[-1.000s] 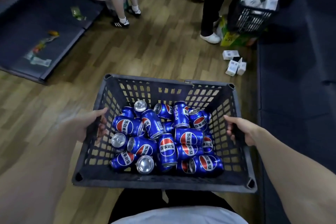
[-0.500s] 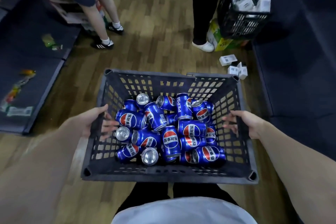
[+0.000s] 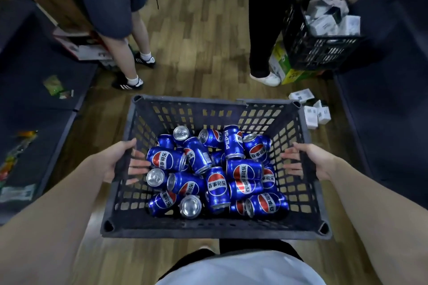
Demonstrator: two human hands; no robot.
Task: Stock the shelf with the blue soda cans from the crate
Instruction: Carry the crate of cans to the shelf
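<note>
A dark grey plastic crate (image 3: 215, 230), rectangular with lattice walls and a thick rim, sits at the centre of the view over a wood-plank floor (image 3: 203, 37). Its long axis runs from 6 toward 12 o'clock. The left hand (image 3: 117, 161) grips the rim at 9 o'clock, fingers curled over the wall and showing inside the lattice; the right hand (image 3: 311, 159) grips the rim at 3 o'clock the same way.

On the crate's floor lies a jumbled heap of blue Pepsi cans (image 3: 215, 173), glossy aluminium cylinders with red-white-blue logos. Most lie on their sides pointing every which way; a few show silver ends, at 11, 9 and 6 o'clock of the heap.

At 1 o'clock a black lattice crate (image 3: 319, 53) holds white cartons. Small white boxes (image 3: 310, 111) lie on the floor at 2 o'clock. Dark shelving (image 3: 34, 104) runs along 9 o'clock.
</note>
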